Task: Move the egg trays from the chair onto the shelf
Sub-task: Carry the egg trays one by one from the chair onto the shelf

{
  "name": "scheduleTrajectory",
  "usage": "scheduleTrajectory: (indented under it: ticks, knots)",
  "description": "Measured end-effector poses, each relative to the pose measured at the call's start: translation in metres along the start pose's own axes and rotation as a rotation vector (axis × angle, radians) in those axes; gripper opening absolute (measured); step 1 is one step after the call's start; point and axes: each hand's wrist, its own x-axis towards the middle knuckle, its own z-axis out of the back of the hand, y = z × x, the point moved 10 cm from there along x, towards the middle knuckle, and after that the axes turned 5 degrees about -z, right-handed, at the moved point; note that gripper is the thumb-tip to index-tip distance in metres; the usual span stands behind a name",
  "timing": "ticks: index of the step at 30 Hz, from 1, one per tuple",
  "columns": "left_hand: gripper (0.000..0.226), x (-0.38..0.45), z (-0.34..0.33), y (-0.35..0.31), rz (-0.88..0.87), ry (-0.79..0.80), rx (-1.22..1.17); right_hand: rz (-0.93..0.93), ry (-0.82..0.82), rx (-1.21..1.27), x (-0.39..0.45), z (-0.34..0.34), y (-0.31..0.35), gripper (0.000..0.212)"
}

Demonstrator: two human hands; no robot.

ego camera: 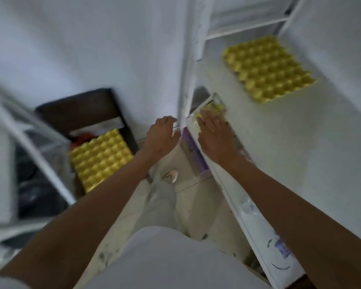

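White painted board forms the shelf (290,142), a broad flat surface with a scuffed front edge that runs diagonally from lower right toward the upright post (186,80) at centre. One yellow egg tray (268,69) lies flat on this surface, well back from the front edge, near the far wall under a white cross-rail, with bare shelf around it on all sides. A second yellow egg tray (100,159) rests cup-side down on the dark chair (81,109) at lower left, against the plain white wall, flanked by a white slanted rail on its left. A third yellow tray (214,108) is partly visible at the shelf's corner beside the post. The right hand (214,132) lies over its near edge, fingers extended and pressing on it; whether the fingers close around the tray cannot be determined. The left hand (162,134) is open, fingertips at the post on the opposite side, grasping nothing evident. Pale floor shows between chair and shelf. The view is blurred.
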Motion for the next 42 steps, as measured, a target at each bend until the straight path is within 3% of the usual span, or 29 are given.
scheduleTrajectory:
  ticks: [7,13,17,21,25,29,32,38,42]
  knots:
    - [0.051,-0.202,-0.003,0.129,0.377,0.116,0.002,0.168,0.24,0.026,-0.059,-0.049,0.147,0.053]
    - [0.057,-0.296,-0.019,0.231,0.603,0.224,-0.046,0.019,0.478,0.038,-0.068,-0.097,0.217,0.054]
    - [0.062,-0.328,-0.03,0.272,0.731,0.169,-0.177,-0.077,0.651,0.047,-0.068,-0.134,0.238,0.053]
    - [0.055,-0.338,-0.036,0.302,0.746,0.188,-0.206,-0.183,0.782,0.12,-0.053,-0.163,0.255,0.046]
    - [0.053,-0.318,-0.042,0.32,0.661,0.337,-0.013,-0.235,0.81,0.137,-0.018,-0.186,0.261,0.045]
    - [0.047,-0.273,-0.05,0.35,0.687,0.395,0.008,-0.262,0.832,0.179,0.036,-0.222,0.266,0.038]
    - [0.042,-0.23,-0.054,0.381,0.741,0.381,-0.019,-0.28,0.864,0.244,0.086,-0.258,0.27,0.032]
    - [0.035,-0.168,-0.076,0.468,1.012,0.223,-0.164,-0.429,0.873,0.379,0.166,-0.353,0.266,0.03]
    - [0.047,-0.158,-0.099,0.514,1.131,0.152,-0.266,-0.49,0.83,0.394,0.192,-0.403,0.266,0.031]
